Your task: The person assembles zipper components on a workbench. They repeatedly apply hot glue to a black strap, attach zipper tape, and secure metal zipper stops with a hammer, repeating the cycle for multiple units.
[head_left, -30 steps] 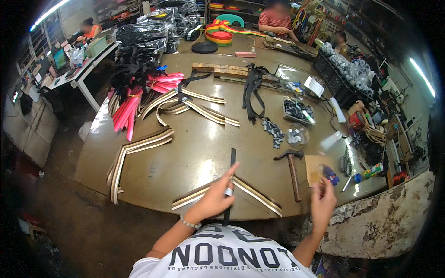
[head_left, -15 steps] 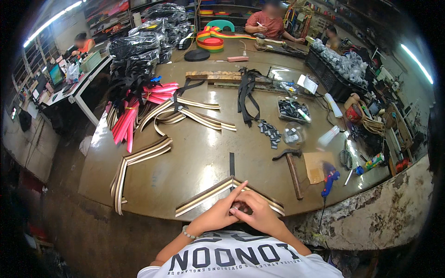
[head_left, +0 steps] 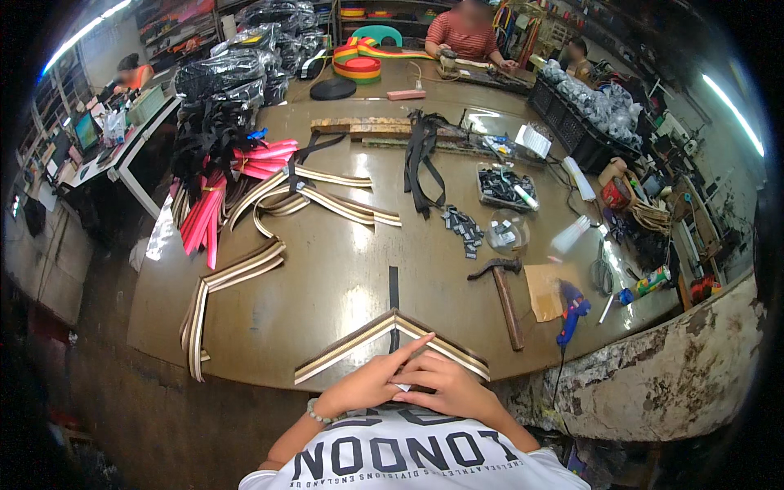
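At the table's near edge, my left hand [head_left: 369,382] and my right hand [head_left: 451,385] meet in front of my shirt, fingers pressed together. The left index finger points forward over the strap. A small whitish bit [head_left: 402,387] shows between the fingers; its kind is hidden. Just beyond lies a striped brown, cream and black webbing strap [head_left: 343,353], bent into a wide V with its peak away from me. A short black strip [head_left: 394,286] runs from that peak toward the far side; a dark piece also shows below the peak.
Right of my hands lie a hammer [head_left: 508,309], brown cardboard [head_left: 542,291] and a blue glue gun [head_left: 574,315]. Folded striped straps [head_left: 196,318] and pink straps [head_left: 206,214] lie left. Black labels [head_left: 464,232] and a tub of black parts [head_left: 506,188] sit farther off. A person [head_left: 464,37] sits opposite.
The view has shifted a little, moving the table leftward in the picture. My right fingers have straightened from a curled pinch and now lie flatter across the left hand. The V-shaped strap stays put.
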Tool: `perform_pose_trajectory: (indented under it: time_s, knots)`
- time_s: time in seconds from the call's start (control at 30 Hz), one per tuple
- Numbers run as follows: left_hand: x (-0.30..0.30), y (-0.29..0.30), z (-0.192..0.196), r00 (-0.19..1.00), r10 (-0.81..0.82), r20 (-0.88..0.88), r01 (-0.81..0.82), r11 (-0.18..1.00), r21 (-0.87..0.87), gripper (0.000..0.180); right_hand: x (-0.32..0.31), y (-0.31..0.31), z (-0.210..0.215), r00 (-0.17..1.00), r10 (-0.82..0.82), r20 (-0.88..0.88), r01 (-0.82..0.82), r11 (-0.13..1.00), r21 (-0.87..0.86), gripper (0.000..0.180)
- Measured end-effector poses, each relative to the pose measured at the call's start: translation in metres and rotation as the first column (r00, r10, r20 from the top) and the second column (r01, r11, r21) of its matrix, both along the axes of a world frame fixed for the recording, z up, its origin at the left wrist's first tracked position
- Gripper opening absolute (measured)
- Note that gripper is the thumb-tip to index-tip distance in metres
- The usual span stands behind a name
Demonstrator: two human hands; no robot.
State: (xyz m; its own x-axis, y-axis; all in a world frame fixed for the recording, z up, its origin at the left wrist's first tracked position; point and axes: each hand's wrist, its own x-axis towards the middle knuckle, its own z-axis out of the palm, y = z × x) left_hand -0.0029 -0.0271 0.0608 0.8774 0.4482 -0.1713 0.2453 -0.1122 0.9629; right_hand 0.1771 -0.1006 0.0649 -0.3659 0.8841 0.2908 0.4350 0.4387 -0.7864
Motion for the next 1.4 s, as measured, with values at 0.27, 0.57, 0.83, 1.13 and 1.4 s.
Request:
perform_pose_trajectory:
  time_s: [0.27, 0.57, 0.83, 1.13, 1.4]
  knots:
    - [0.003, -0.009, 0.006, 0.969, 0.245, 0.021, -0.242, 0.967, -0.077, 0.061, 0.001, -0.009, -0.020, 0.922, -0.267, -0.282, 0.255, 0.964, -0.080, 0.014]
    - [0.020, 0.014, -0.011, 0.793, 0.578, 0.193, -0.470, 0.781, -0.411, 0.023, 0.002, 0.020, -0.029, 0.505, -0.583, -0.637, 0.330, 0.812, -0.481, 0.026]
    - [0.020, 0.047, -0.006, 0.744, 0.611, 0.270, -0.438, 0.751, -0.495, 0.029, 0.007, 0.049, -0.008, 0.445, -0.555, -0.702, 0.302, 0.832, -0.466, 0.020]
    - [0.026, 0.032, -0.007, 0.637, 0.692, 0.339, -0.588, 0.721, -0.367, 0.026, -0.014, 0.048, -0.007, 0.652, -0.629, -0.424, 0.718, 0.691, 0.078, 0.015]
    - [0.032, 0.023, -0.009, 0.575, 0.710, 0.408, -0.611, 0.703, -0.364, 0.027, -0.020, 0.043, 0.000, 0.828, -0.527, -0.192, 0.561, 0.766, 0.314, 0.023]
